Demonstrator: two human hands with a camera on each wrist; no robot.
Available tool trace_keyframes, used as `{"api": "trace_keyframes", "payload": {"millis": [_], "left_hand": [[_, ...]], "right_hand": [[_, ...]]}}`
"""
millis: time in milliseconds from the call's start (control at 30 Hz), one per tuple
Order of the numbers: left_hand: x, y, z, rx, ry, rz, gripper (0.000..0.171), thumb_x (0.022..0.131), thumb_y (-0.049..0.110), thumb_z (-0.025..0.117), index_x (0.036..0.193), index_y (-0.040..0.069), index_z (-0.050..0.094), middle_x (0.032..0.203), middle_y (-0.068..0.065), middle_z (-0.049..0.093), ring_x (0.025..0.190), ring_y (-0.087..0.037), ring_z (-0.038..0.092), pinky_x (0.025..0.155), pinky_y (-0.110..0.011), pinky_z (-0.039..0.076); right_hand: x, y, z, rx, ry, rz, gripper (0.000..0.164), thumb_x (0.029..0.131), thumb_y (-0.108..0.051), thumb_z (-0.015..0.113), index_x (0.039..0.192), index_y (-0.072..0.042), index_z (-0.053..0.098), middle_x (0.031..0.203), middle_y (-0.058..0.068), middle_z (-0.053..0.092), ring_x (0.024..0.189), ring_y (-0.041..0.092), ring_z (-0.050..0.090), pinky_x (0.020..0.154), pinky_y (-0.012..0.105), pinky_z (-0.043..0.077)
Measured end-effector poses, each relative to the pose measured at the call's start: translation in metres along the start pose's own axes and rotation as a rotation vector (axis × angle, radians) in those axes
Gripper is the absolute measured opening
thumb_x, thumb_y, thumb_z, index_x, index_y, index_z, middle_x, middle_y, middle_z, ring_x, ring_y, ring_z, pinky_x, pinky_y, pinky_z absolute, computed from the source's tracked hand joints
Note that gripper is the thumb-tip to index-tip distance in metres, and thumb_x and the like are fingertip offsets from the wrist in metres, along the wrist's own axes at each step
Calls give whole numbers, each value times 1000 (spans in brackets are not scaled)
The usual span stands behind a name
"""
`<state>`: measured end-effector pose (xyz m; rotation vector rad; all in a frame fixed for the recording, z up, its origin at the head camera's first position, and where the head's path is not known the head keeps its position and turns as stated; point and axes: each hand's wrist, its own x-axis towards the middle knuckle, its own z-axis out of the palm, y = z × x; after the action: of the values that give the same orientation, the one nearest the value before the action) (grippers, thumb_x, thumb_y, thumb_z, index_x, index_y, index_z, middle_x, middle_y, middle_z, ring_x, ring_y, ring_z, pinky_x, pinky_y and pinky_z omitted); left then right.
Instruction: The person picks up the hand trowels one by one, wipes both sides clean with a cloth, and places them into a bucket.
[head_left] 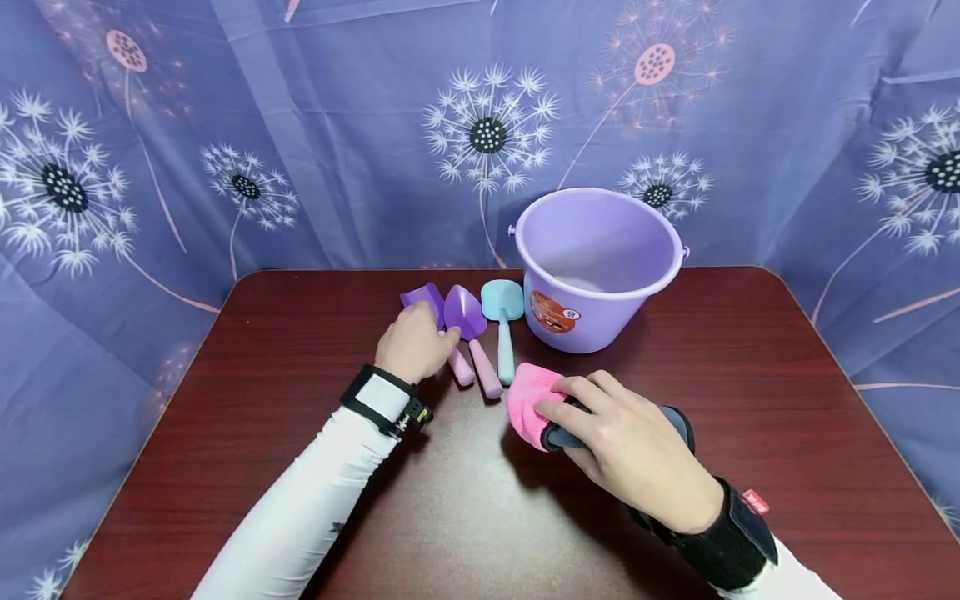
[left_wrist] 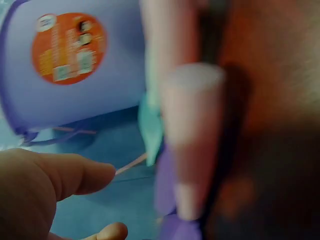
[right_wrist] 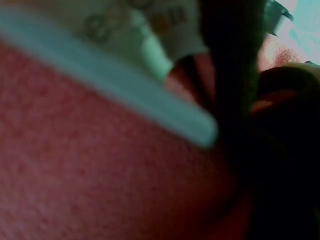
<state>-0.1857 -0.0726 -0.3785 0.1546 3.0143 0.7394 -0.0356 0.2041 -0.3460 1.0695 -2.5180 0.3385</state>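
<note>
My left hand [head_left: 417,343] is over a toy shovel with a purple blade [head_left: 429,300] and pink handle, partly hiding it. In the left wrist view the thumb and a fingertip are apart, with nothing visible between them. Beside it lies a pointed purple trowel [head_left: 465,312], also pink-handled, then a light-blue shovel [head_left: 503,304]. My right hand [head_left: 626,437] grips a soft pink cloth item with dark-grey trim [head_left: 531,404] above the table, fingers curled over it. Its exact kind is unclear. The right wrist view is dark and blurred.
A purple bucket [head_left: 577,321] with an orange label stands behind the right hand, close to the light-blue shovel. All of this is on a dark red-brown wooden table [head_left: 300,350]. A blue curtain [head_left: 360,150] with dandelion prints hangs behind the table.
</note>
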Motion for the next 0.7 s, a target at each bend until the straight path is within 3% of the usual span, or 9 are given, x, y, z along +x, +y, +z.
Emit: {"api": "trace_keyframes", "payload": {"millis": [167, 333, 533, 700], "left_hand": [[-3, -1, 19, 60, -28, -71, 49, 96, 55, 67, 91, 7, 65, 104, -16, 71, 97, -37, 73, 77, -54, 59], [-3, -5, 29, 109, -70, -103, 58, 94, 68, 63, 70, 15, 67, 95, -13, 72, 91, -34, 74, 70, -52, 59], [-1, -11, 30, 135, -118, -135, 48, 95, 55, 61, 68, 16, 66, 94, -13, 71, 87, -33, 72, 68, -51, 58], [0, -15, 28, 123, -95, -162, 38, 95, 44, 61, 78, 11, 69, 96, -16, 75, 88, -35, 73, 69, -52, 58]], "right_hand": [[0, 0, 0, -1, 1, -2, 59, 72, -8, 93, 127, -19, 72, 121, 4, 66, 96, 23, 58, 75, 39, 54], [0, 0, 0, -2, -1, -2, 59, 72, -8, 93, 127, -19, 72, 121, 4, 66, 95, 23, 58, 75, 39, 54], [0, 0, 0, 1, -6, -2, 59, 73, -8, 93, 127, -19, 72, 121, 4, 65, 95, 23, 57, 74, 38, 53], [0, 0, 0, 1, 20, -22, 60, 71, -6, 91, 126, -18, 72, 120, 3, 65, 92, 24, 55, 74, 38, 52]]}}
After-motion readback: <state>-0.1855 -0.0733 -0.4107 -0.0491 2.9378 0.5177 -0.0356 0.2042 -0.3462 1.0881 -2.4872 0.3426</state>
